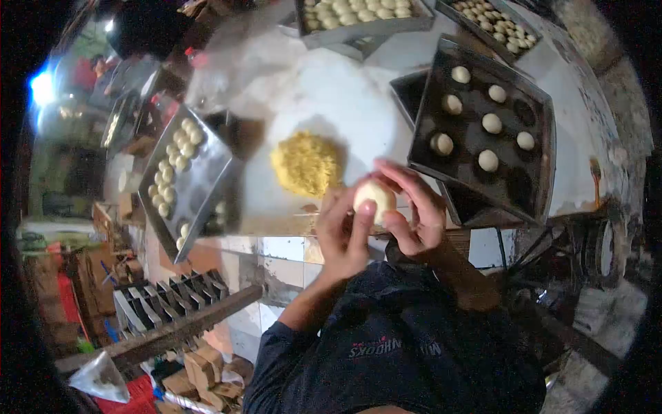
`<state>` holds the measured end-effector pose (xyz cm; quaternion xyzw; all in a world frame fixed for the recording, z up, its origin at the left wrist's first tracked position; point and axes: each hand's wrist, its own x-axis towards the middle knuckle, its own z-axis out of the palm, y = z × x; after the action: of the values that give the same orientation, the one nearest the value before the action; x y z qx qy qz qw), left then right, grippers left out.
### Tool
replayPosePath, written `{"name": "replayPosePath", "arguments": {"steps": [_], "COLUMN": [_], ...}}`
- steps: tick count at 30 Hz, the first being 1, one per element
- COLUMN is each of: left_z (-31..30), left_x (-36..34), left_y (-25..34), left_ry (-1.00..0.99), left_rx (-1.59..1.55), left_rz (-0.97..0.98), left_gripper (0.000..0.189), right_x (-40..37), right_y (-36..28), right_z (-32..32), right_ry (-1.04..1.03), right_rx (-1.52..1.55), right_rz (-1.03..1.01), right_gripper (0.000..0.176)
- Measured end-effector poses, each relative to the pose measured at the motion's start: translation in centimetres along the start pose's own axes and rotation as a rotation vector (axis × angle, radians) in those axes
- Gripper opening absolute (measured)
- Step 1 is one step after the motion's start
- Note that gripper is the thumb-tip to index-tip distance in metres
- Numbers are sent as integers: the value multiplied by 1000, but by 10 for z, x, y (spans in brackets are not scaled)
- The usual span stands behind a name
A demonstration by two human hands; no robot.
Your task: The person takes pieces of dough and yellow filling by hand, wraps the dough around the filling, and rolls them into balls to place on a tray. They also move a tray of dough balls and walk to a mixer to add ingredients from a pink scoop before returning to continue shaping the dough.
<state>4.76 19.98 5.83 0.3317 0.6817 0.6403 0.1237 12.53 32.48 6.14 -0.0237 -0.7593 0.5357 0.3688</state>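
Note:
A pale dough ball [374,197] is held between both hands at the table's front edge. My left hand [343,231] wraps its left side, with the thumb pressed on the front. My right hand [417,214] curls round the right side, fingers over the top and thumb below. Just behind my left hand a yellow crumbly heap [305,164] lies on the white tabletop [345,96]. To the right, a dark tray [469,181] carries several spaced dough balls [492,123].
At the left, a metal tray [200,172] of dough balls overhangs the table edge. Two more filled trays, one pale [358,33] and one dark [527,58], stand at the back. A metal rack [169,303] and wooden beam [234,301] are at lower left.

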Motion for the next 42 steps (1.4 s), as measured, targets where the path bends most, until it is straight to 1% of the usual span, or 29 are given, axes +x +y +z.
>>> {"name": "replayPosePath", "arguments": {"steps": [1, 2, 3, 5, 6, 7, 9, 10, 11, 13, 14, 16, 17, 18, 19, 21, 23, 24, 25, 28, 30, 31, 33, 34, 35, 38, 40, 41, 42], "left_z": [-1, 7, 11, 6, -8, -25, -71, -86, -98, -136, -146, -149, -148, -150, -158, -173, -177, -179, -181, -181, -182, -181, -184, -183, -181, -168, -162, -160, -157], "left_x": [-11, -25, -33, -38, -44, -52, -75, -87, -98, -121, -128, -153, -159, -162, -158, -149, -131, -123, -113, -82, -59, -46, -26, -11, 1, 31, 45, 50, 54], "left_y": [-6, -8, -8, 11, 7, 3, 14, 9, 1, -3, -5, -36, -43, -47, -47, -48, -35, -35, -35, -43, -51, -48, -58, -62, -67, -76, -83, -88, -93], "left_ry": [-24, 50, 48, 103, 42, -14, 6, 84, 193, 219, 346, 343, 323, 300, 305, 294, 278, 260, 243, 253, 279, 288, 253, 242, 273, 316, 341, 345, 350], "left_rx": [243, 168, 168, -335, -308, -282, -35, 9, -95, -624, -764, -735, -702, -745, -756, -923, -940, -926, -908, -892, -878, -877, -794, -784, -771, -747, -734, -728, -719], "left_rz": [217, 272, 283, 201, 127, 46, -315, -260, -185, -391, -441, -466, -487, -451, -446, -626, -566, -498, -428, -420, -453, -424, -409, -418, -438, -499, -513, -525, -531], "left_gripper": [42, 53, 53, 68, 67, 67, 52, 41, 39, 32, 35, 36, 36, 39, 39, 43, 46, 46, 47, 48, 51, 54, 54, 54, 52, 50, 49, 49, 49], "right_x": [-4, -6, -13, -26, -25, -29, -33, -32, -32, -35, -40, -54, -64, -69, -70, -42, -12, 1, 17, 68, 100, 108, 113, 117, 118, 113, 117, 115, 112], "right_y": [-4, -11, -17, -26, -23, -24, -8, 0, -4, -14, -17, -15, -15, -5, 7, 25, 35, 44, 51, 109, 140, 153, 173, 170, 176, 181, 175, 180, 184], "right_z": [5, 10, 18, 43, 64, 82, 119, 138, 149, 181, 196, 221, 228, 233, 232, 211, 192, 180, 170, 157, 154, 157, 159, 158, 156, 145, 136, 139, 146], "right_ry": [56, 102, 107, 210, 212, 199, 60, -21, -123, -65, -80, -51, -190, -251, -313, -482, -190, -226, -290, -329, -576, -561, -723, -762, -748, -566, -479, -481, -511], "right_rx": [88, -3, -5, 39, 23, -98, 9, -52, -138, -189, -184, -45, 204, 207, 208, 53, -519, -612, -562, -449, -516, -499, -492, -425, -426, -338, -193, -185, -252], "right_rz": [73, -19, -29, 27, -97, -62, 25, -120, -129, -242, -243, -153, 16, 8, -4, 166, -153, -92, -53, -37, -21, -25, -50, 31, -38, -49, 283, 294, 126], "right_gripper": [34, 23, 23, 16, 13, 12, 14, 18, 22, 27, 27, 28, 31, 30, 30, 23, 19, 17, 19, 27, 34, 34, 35, 33, 30, 27, 23, 23, 20]}}
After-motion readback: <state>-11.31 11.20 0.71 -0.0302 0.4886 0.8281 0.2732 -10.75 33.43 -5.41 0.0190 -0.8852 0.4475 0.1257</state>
